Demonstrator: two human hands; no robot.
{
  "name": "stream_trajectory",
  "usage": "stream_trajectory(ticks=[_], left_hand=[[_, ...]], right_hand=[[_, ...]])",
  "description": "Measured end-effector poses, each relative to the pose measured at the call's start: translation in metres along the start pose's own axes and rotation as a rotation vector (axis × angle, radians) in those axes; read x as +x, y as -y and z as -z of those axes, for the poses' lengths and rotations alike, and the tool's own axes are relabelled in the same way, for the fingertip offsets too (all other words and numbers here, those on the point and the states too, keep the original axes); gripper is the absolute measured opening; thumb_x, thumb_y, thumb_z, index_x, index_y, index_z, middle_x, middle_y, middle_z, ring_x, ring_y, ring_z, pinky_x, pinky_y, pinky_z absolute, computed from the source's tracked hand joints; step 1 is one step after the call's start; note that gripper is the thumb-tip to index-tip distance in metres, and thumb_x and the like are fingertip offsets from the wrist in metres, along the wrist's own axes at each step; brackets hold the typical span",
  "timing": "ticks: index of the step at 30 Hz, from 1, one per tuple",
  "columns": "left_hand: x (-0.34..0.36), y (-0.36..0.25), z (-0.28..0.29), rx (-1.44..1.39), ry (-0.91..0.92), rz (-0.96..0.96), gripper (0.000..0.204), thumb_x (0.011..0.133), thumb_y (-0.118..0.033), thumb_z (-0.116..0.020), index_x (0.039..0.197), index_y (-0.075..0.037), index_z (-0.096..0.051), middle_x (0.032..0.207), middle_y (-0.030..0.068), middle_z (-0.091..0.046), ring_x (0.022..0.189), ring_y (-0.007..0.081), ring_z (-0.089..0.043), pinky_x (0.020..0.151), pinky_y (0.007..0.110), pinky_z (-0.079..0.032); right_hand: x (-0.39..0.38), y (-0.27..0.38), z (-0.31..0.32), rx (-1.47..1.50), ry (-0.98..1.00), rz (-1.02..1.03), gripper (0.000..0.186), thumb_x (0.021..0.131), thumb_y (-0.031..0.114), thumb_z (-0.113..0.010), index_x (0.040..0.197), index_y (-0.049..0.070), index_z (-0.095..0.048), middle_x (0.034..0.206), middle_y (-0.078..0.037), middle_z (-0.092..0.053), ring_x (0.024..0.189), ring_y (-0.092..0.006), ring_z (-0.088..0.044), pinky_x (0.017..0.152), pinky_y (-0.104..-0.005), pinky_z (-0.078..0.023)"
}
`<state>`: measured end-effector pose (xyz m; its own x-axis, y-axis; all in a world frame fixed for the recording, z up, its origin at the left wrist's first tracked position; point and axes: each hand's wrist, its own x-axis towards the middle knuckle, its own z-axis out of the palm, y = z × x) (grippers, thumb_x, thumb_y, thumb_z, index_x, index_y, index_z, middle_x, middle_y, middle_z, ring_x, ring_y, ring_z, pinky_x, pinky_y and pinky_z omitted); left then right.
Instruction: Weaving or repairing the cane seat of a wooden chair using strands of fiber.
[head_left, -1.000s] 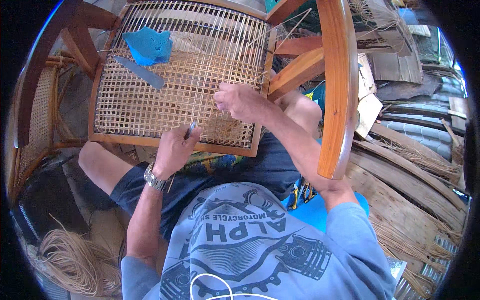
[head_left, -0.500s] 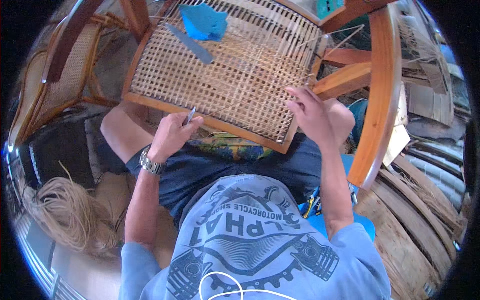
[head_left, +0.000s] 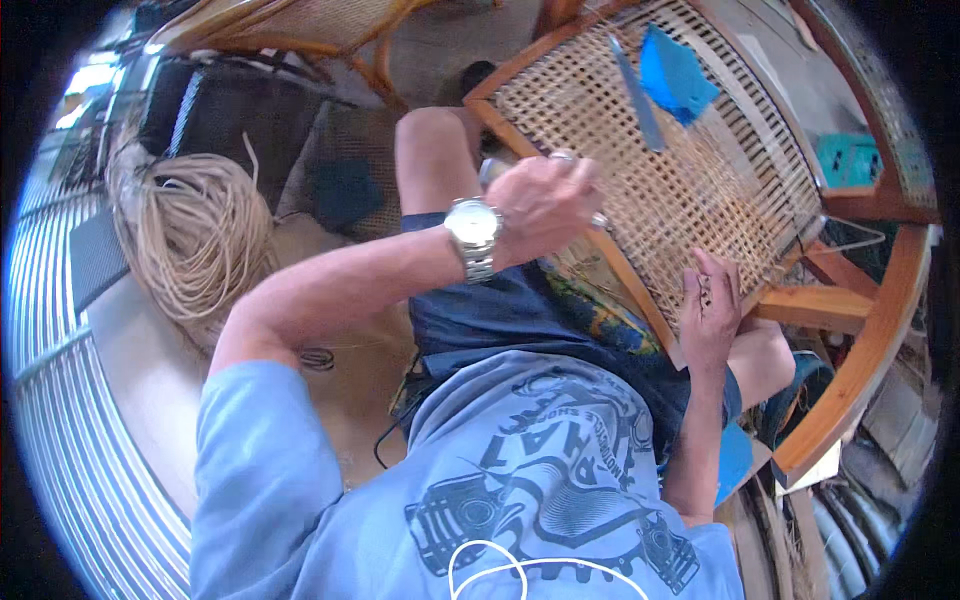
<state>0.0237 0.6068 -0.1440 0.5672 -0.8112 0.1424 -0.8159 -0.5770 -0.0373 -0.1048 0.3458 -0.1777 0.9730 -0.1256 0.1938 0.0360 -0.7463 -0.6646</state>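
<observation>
Across my lap lies a wooden chair with a cane seat (head_left: 640,190), its open weave set in a brown frame (head_left: 640,287). My left hand (head_left: 548,200), wearing a metal watch, is closed in a fist above the seat's near left edge. A bit of shiny metal (head_left: 599,219) shows below its fingers, apparently part of a pointed metal tool; the rest is hidden. My right hand (head_left: 712,310) rests at the seat's near right corner, thumb and fingers apart with weave visible between them. On the weave lie a crumpled blue piece (head_left: 678,75) and a flat grey strip (head_left: 637,95).
A coil of tan cane strands (head_left: 200,235) sits at the left, beside corrugated metal sheeting (head_left: 75,420). Another cane-woven chair (head_left: 290,25) stands at the upper left. Chair legs and braces (head_left: 815,308) jut out on the right, past a teal container (head_left: 850,160).
The view has turned left, so the chair appears farther right and tilted. My left hand has risen and turned over. My right hand has spread its fingers; the strand it pulled is no longer visible.
</observation>
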Motion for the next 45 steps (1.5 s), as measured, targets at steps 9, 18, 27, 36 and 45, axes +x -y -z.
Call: stream_trajectory(ticks=[9,18,27,36,45], left_hand=[[0.005,0.002,0.013,-0.053,-0.188,-0.182,0.016,0.079,-0.018,-0.068,0.091,-0.009,-0.067,0.096,0.0054,-0.056,0.088,0.0184,-0.062,0.071,0.031,-0.055],[-0.013,0.007,0.005,-0.181,-0.311,-0.140,0.021,0.078,-0.021,-0.070,0.096,-0.010,-0.065,0.097,0.0042,-0.054,0.087,0.0171,-0.060,0.069,0.031,-0.053],[-0.041,0.009,-0.005,-0.260,-0.466,-0.103,0.023,0.081,-0.027,-0.072,0.094,-0.010,-0.064,0.089,0.0019,-0.048,0.081,0.0143,-0.056,0.062,0.028,-0.049],[-0.050,-0.008,-0.018,-0.365,-0.522,-0.144,0.019,0.079,-0.024,-0.073,0.088,-0.009,-0.064,0.084,0.0011,-0.044,0.075,0.0128,-0.052,0.060,0.027,-0.047],[-0.057,-0.020,-0.016,-0.411,-0.143,-0.231,0.012,0.079,-0.017,-0.067,0.084,-0.006,-0.065,0.080,0.0026,-0.049,0.075,0.0149,-0.057,0.061,0.029,-0.050]], right_hand=[[0.024,0.005,-0.027,-0.145,0.082,0.251,0.031,0.095,0.014,-0.063,0.126,0.008,-0.061,0.117,-0.014,-0.061,0.110,-0.0344,-0.058,0.097,-0.0454,-0.046],[0.015,-0.007,-0.022,-0.253,0.147,0.245,0.032,0.094,0.016,-0.064,0.125,0.009,-0.062,0.122,-0.013,-0.063,0.112,-0.0352,-0.060,0.098,-0.0462,-0.046],[0.010,0.017,-0.010,-0.270,0.187,0.120,0.022,0.097,0.014,-0.063,0.115,0.004,-0.069,0.120,-0.015,-0.065,0.113,-0.0339,-0.060,0.098,-0.0448,-0.047],[-0.003,0.033,-0.006,-0.344,0.155,0.145,0.021,0.097,0.012,-0.062,0.114,0.000,-0.067,0.119,-0.014,-0.063,0.114,-0.0345,-0.058,0.100,-0.0467,-0.044],[-0.027,0.029,-0.012,-0.304,0.167,0.067,0.020,0.094,0.007,-0.064,0.113,0.002,-0.068,0.116,-0.012,-0.064,0.111,-0.0317,-0.059,0.098,-0.0435,-0.045]])
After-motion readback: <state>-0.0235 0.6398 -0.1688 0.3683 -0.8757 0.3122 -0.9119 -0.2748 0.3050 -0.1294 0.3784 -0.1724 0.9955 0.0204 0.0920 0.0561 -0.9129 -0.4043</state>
